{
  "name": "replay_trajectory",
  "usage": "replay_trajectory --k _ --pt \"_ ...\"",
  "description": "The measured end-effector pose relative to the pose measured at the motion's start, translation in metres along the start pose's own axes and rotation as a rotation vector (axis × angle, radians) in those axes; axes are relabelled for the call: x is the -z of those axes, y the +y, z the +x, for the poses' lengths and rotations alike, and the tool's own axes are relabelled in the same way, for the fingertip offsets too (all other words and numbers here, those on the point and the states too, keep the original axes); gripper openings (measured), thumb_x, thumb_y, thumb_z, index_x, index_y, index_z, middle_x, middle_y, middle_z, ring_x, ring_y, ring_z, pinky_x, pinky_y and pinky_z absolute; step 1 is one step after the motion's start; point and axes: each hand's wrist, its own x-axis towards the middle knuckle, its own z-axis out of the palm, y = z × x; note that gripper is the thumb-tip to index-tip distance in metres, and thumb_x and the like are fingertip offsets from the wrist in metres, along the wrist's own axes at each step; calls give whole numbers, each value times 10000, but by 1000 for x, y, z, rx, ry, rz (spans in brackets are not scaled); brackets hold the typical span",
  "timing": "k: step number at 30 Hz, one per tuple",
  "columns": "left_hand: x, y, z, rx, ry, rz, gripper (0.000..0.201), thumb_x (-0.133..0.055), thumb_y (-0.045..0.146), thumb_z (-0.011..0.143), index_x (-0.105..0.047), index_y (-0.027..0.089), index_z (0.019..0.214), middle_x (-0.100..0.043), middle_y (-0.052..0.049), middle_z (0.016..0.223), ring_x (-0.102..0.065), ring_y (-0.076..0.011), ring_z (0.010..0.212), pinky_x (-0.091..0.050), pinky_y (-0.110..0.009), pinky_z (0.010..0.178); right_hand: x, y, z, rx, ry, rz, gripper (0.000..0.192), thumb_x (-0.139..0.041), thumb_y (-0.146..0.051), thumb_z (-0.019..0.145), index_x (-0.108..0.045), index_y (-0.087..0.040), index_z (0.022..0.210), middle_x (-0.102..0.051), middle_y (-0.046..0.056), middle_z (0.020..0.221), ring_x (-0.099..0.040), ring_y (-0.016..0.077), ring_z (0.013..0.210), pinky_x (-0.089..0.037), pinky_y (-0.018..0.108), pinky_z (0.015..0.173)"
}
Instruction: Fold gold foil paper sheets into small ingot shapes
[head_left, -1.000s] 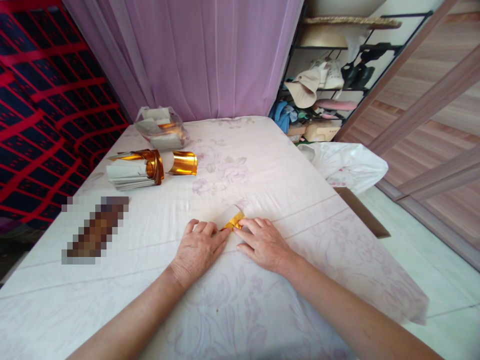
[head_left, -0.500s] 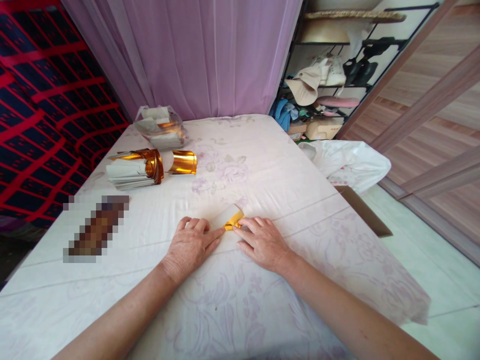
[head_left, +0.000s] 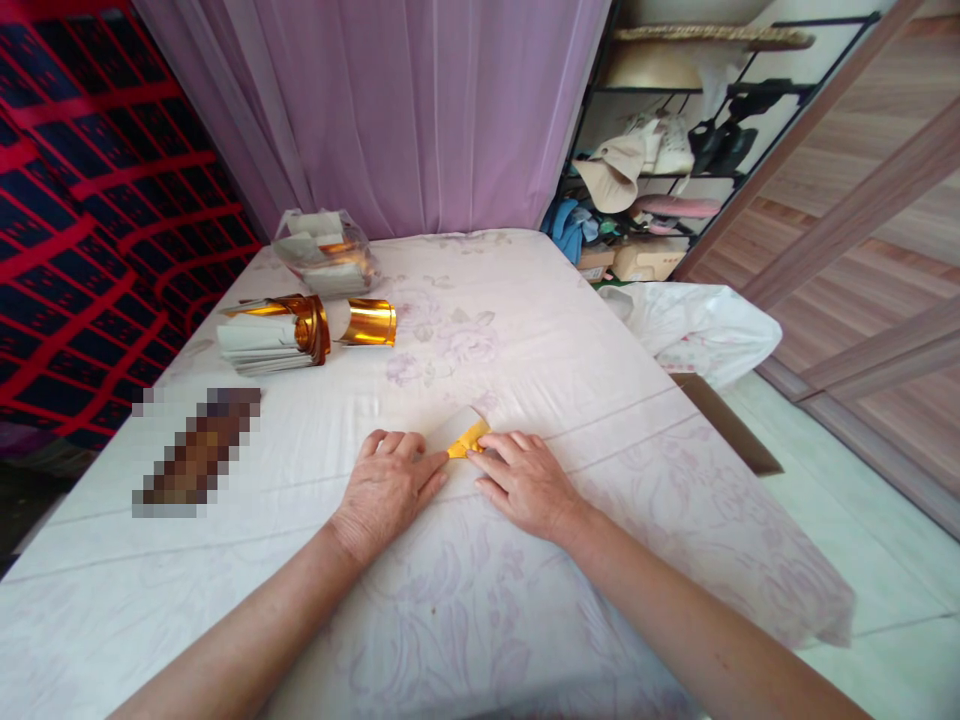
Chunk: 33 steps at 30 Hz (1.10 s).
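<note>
A small sheet of gold-and-white foil paper [head_left: 466, 438] lies partly folded on the tablecloth, its gold part nearest me. My left hand [head_left: 394, 485] is at its left end, index finger and thumb pressing the near edge, other fingers curled on the cloth. At the right end, my right hand [head_left: 525, 485] has its fingertips on the gold fold, pinching it against the table. Part of the paper is hidden under the fingers of both hands.
The floral tablecloth [head_left: 465, 580] covers the table. On the left stand a fanned stack of foil papers [head_left: 262, 342], a curled gold sheet [head_left: 371, 322] and a plastic bag of papers [head_left: 330, 250]. A blurred-out item [head_left: 202, 450] lies nearer. A shelf rack [head_left: 652, 175] and white bag [head_left: 701, 325] are right.
The fingers have shifted slightly along the gold fold, which looks a little flatter. My left hand has moved slightly to the right. The stacks on the table stay put.
</note>
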Motion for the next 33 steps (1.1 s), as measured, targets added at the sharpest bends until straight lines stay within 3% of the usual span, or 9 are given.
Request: replay_trajectory --k 7,20,26,33 --pt "-1 16 5 -80 124 65 190 -549 304 930 -695 202 996 -659 -72 1049 -561 -235 935 -384 -423 858 1 -2 0 -2 5 -15 309 -579 -331 924 -632 -247 1216 -621 73 1188 -532 228 1013 -400 377 822" --pt "-4 19 10 -157 38 132 165 -566 237 921 -653 232 1062 -668 -36 887 -563 -214 850 -368 -414 852 -1 -2 0 -8 5 -8 310 -547 -340 940 -628 -234 1220 -616 88 1210 -522 236 1035 -389 383 845" --pt "-3 8 14 -249 -6 159 163 -583 215 911 -641 237 1061 -667 -21 892 -568 -216 851 -371 -417 868 -1 -2 -1 -5 21 -12 296 -549 -323 938 -642 -240 1207 -627 76 1197 -524 229 1014 -385 377 816" --pt "-1 -1 10 -302 19 157 177 -586 170 905 -638 220 1067 -685 -25 924 -583 -217 891 -373 -431 892 -1 -3 -1 -12 29 0 303 -539 -316 941 -643 -242 1217 -625 74 1200 -529 223 1013 -388 374 822"
